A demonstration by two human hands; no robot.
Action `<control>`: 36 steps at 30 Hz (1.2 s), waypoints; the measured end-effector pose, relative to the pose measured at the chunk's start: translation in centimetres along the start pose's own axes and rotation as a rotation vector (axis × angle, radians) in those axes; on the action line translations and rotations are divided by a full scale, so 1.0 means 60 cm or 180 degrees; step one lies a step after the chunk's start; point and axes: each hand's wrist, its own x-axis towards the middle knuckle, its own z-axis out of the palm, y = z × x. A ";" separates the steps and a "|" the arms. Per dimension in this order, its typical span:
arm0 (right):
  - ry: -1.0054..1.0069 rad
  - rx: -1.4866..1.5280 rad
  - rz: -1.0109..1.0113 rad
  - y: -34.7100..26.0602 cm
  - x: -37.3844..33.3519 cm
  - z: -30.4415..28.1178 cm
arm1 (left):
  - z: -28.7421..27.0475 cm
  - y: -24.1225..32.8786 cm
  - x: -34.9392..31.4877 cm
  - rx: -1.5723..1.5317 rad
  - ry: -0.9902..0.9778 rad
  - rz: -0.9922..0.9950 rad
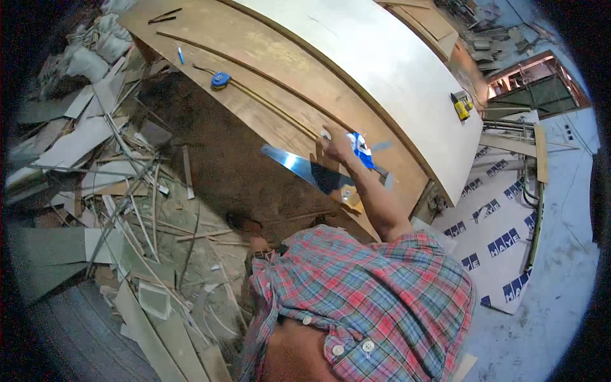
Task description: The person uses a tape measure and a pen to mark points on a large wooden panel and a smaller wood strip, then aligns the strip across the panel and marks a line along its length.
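Note:
My right hand (pixel 333 146) rests low over the wooden board (pixel 280 121), its fingers curled in near the end of a yellow measuring strip. A small pale piece shows at the fingers, too small to name. That strip runs from a blue tape measure (pixel 220 79) near the board's left edge. Just below the hand lies a handsaw (pixel 299 167), its shiny blade sticking out past the edge. Beside my wrist is a crumpled blue-and-white packet (pixel 361 150). My left hand (pixel 245 223) hangs low at my side in shadow, its fingers unclear.
A blue pen (pixel 180 55) and dark pliers (pixel 164 16) lie farther left on the board. Behind stands a white panel (pixel 375 51) with a yellow-and-black tool (pixel 460 106) on it. Scrap strips and offcuts (pixel 140 191) litter the floor at left. Printed sheeting (pixel 490 223) covers the right.

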 end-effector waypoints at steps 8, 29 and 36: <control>-0.0232 -0.0331 0.0623 -0.041 0.036 0.040 | -0.229 0.062 0.062 -0.0249 0.0445 -0.0165; -0.0445 0.0065 0.1343 -0.238 0.147 -0.068 | -0.573 0.661 0.345 0.1139 0.1646 0.2125; -0.0317 0.0794 0.1478 -0.373 0.234 0.014 | -0.604 1.158 0.400 0.0826 0.1129 0.2881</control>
